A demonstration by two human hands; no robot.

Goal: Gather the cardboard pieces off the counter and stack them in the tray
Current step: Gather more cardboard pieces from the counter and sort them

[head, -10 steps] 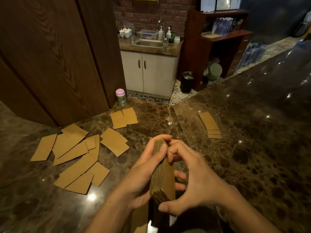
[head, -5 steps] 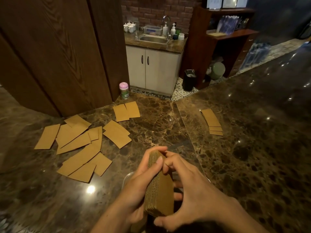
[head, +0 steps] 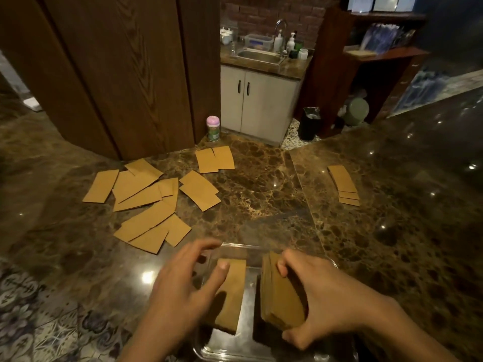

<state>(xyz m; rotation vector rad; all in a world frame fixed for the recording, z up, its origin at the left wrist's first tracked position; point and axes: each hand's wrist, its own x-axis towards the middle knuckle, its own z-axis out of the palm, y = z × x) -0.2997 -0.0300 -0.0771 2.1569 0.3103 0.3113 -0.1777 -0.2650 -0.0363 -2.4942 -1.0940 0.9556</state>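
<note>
A clear glass tray sits at the near edge of the marble counter. My right hand grips a thick stack of cardboard pieces on edge over the tray's right half. My left hand hovers open over the tray's left side, its thumb touching a cardboard piece lying in the tray. Several loose cardboard pieces are scattered on the counter to the left. Two more pieces lie near the back, and a small fanned pile lies to the right.
A pink-lidded jar stands at the counter's back edge by a wooden pillar. Beyond are a sink cabinet, a black bin and wooden shelves. Patterned floor tiles show at lower left.
Both hands had held the stack upright together. The left hand has let go and moved left over the tray; the right hand has lowered the stack into the tray's right side.
</note>
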